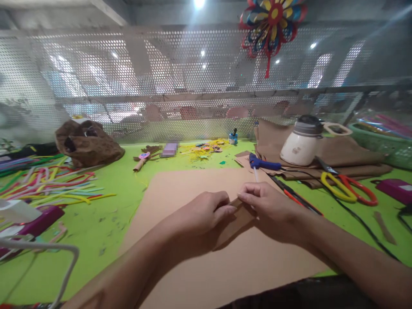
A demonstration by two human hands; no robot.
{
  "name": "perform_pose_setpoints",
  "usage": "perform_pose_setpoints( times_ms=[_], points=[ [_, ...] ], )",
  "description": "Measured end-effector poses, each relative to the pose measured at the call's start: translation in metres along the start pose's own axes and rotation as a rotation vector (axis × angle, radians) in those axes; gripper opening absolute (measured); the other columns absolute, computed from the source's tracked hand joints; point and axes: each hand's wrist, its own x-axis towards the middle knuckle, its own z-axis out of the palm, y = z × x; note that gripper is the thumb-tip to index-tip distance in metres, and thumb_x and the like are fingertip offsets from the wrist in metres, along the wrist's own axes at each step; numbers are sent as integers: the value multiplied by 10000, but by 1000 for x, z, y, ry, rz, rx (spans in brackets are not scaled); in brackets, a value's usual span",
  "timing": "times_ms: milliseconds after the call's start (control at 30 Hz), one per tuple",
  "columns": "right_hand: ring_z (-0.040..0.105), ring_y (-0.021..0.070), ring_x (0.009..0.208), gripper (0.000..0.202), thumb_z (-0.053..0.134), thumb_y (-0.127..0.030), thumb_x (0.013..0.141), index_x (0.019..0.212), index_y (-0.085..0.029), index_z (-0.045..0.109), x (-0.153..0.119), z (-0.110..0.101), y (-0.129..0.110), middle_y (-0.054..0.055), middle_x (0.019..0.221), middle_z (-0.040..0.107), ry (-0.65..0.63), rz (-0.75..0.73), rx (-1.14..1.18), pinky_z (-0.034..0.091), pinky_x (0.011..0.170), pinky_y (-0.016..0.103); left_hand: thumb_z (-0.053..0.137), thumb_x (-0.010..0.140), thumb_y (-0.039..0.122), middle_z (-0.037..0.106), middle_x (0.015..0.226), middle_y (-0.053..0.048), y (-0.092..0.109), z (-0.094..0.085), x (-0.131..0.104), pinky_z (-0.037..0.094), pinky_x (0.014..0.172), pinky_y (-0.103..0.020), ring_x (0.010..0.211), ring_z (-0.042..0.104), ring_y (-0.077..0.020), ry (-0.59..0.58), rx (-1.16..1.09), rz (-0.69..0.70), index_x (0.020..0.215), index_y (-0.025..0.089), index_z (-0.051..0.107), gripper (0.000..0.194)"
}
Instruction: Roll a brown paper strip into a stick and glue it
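Note:
Both hands meet over a large sheet of brown paper [180,266] lying on the green table. Between them is a small folded piece of brown paper [230,231], tilted above the sheet. My left hand [209,212] pinches its left side with thumb and fingers. My right hand [267,208] grips the upper right end, thumb and fingertips pressed together. The palms hide part of the piece. Just beyond my right hand lies a blue glue gun [265,164], its nozzle pointing toward the hand.
Scissors [349,189], a white jar [301,143] and folded brown paper [354,152] sit at right. Pipe cleaners [64,184] and a brown bag [85,143] are at left. A white cable [69,248] arches at the lower left. Yellow shreds [206,149] lie at the back.

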Motion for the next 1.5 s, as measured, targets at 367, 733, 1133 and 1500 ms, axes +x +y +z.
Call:
perform_pose_setpoints(
  times_ms=[367,733,1133,1500],
  points=[
    [397,102,544,363,614,-465,845,669,-180,473,5,-10,-4,-40,615,450,-26,-47,12,293,521,247,492,898,476,607,844,-86,-3,13,-4,440,661,-323,703,589,-174,-348,-1093,-74,1060,158,525,358],
    [379,104,507,362,644,-448,812,632,-196,458,4,-9,-1,-49,565,431,49,-5,-23,277,511,257,509,883,506,653,695,-45,-12,-3,7,496,646,-334,630,640,-187,-376,-730,-18,881,160,539,347],
    [352,99,521,380,661,-442,796,598,-181,468,7,-13,-3,-49,549,425,12,-32,-2,244,527,260,469,904,498,604,503,-2,-21,-2,4,501,466,-284,436,599,-172,-355,-646,-103,908,189,494,310],
    [393,100,537,338,751,-438,700,631,-143,600,0,-8,-16,-31,562,478,11,6,-2,291,542,270,451,911,476,623,608,-4,-6,-5,3,478,566,-268,555,617,-155,-295,-493,-4,934,177,508,306]
  ],
)
